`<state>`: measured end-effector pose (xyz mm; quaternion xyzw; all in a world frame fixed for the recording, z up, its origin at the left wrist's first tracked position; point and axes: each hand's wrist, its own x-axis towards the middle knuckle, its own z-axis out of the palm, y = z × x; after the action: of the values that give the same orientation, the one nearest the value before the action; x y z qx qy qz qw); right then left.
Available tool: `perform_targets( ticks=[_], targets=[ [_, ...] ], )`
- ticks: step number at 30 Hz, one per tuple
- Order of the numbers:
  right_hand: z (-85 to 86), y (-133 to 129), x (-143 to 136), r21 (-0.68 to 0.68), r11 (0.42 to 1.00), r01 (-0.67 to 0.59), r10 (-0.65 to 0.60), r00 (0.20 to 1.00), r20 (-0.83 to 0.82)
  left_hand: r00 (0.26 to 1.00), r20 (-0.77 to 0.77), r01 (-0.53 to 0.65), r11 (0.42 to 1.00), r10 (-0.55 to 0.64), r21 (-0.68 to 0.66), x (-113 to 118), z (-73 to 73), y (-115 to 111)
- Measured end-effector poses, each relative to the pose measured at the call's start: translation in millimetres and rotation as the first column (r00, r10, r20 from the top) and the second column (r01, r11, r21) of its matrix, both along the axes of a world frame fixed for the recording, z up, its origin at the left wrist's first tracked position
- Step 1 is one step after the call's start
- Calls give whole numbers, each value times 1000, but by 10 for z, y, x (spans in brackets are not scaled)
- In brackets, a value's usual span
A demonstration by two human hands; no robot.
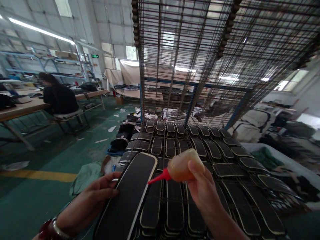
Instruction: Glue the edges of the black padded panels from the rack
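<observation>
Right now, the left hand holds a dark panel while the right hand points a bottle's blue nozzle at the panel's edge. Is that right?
Not quite: the nozzle is red, as the head view shows. The rest stands: left hand holding the dark panel, right hand pointing the bottle at its edge.

Left hand (96, 194): shiny silver bangle (58, 229) around wrist; dark red bracelet (45, 230) just beside, farther up arm. Right hand (202, 185), wrist: bare.

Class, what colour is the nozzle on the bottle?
The nozzle is red, clearest in the head view.
</observation>
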<state>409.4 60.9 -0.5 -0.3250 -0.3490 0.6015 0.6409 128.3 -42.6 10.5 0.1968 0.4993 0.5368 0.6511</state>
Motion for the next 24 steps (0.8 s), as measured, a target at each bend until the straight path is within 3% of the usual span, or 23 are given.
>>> perform_targets(
  ticks=[9, 17, 24],
  targets=[
    [-111, -223, -104, 17, 988, -154, 153, 987, 51, 1000, -4, -17, 1000, 17, -7, -52, 8, 8],
    [-196, -341, -203, 131, 931, -341, 343, 939, 5, 988, -55, -148, 988, 145, -49, -94, -17, 44],
    [-268, -384, -296, 135, 915, -379, 384, 923, -12, 963, -31, -270, 962, 269, -42, -213, -66, 29]
  ],
)
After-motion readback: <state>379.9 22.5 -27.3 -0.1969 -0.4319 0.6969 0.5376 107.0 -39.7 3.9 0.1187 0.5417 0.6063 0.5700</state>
